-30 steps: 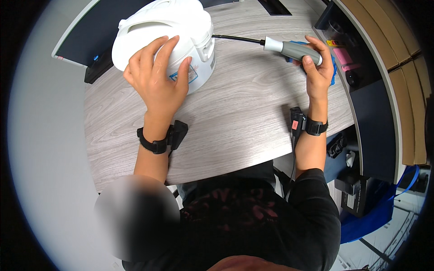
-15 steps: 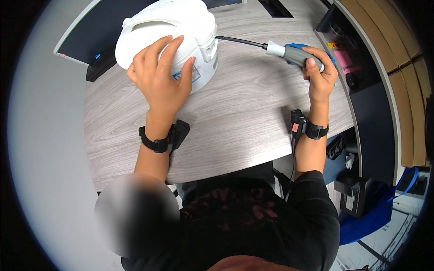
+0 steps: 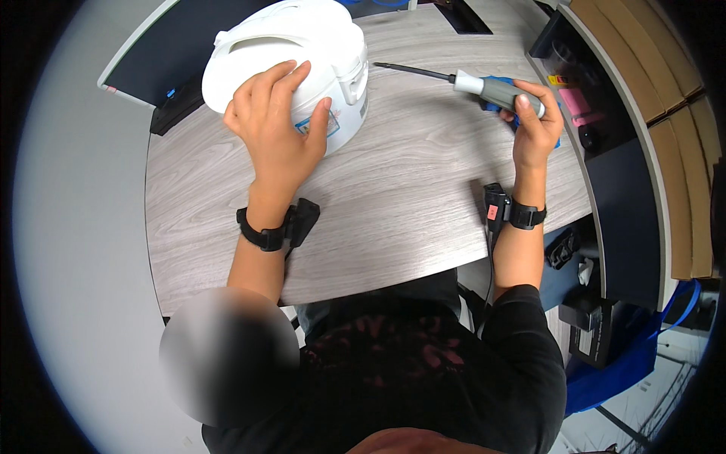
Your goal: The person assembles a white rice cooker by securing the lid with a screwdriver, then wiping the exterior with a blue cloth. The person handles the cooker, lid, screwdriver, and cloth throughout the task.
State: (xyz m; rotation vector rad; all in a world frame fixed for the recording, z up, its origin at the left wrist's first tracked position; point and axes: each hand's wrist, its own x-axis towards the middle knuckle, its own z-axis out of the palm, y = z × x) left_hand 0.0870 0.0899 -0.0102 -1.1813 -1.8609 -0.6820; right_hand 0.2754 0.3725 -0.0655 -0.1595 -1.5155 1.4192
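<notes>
A white rice cooker (image 3: 344, 41) with a carrying handle lies tilted at the far left of the desk, a blue-framed label on its side. Over its lid and side my left hand (image 3: 274, 113) rests, fingers spread and thumb apart. My right hand (image 3: 538, 121) is closed around the grey and white handle of a screwdriver (image 3: 495, 92). Its dark shaft points left, and the tip is just short of the cooker's side. Behind the right hand a blue object (image 3: 491, 106) is partly hidden; its kind I cannot make out.
The wood-grain desk (image 3: 408, 189) has a dark cable opening (image 3: 463, 17) at the back. Along the right stands a dark partition (image 3: 624, 204), with a pink item (image 3: 575, 104) and a yellow item before it. Cardboard boxes (image 3: 681, 181) and a blue bag (image 3: 616, 382) are beyond.
The screwdriver's tip has drawn back to the right, from against the cooker's side to a small gap away. My left hand stays on the cooker, and the view has shifted slightly.
</notes>
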